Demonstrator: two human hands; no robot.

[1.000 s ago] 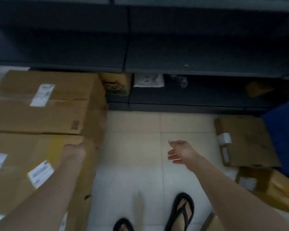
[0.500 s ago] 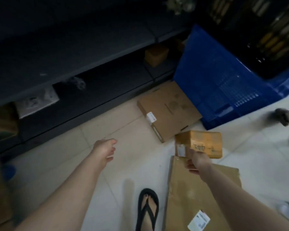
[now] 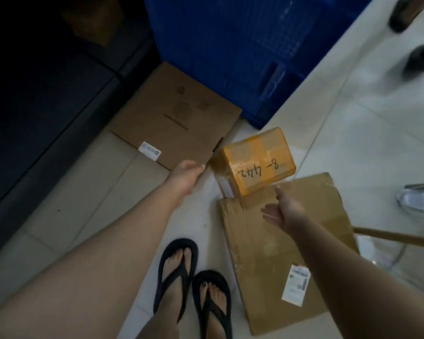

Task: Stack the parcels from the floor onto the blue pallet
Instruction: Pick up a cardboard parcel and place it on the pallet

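Observation:
A small yellow taped parcel [image 3: 255,160] with handwriting on top sits on the floor in the middle. My left hand [image 3: 185,176] is open just left of it, fingers stretched toward its side. My right hand [image 3: 283,209] is open just below its right corner, above a large flat brown parcel [image 3: 284,260]. Another flat brown parcel [image 3: 176,118] lies behind, against the blue pallet [image 3: 230,45] at the top. Neither hand holds anything.
A dark shelving unit [image 3: 34,94] fills the left. My feet in black sandals [image 3: 191,285] stand on the pale tiles. Another person's shoes [image 3: 416,45] are at the top right. A stick [image 3: 397,236] and clear plastic lie at the right edge.
The view swung from the boxes on the left toward the pallet side. Both hands came in close on either side of the yellow parcel.

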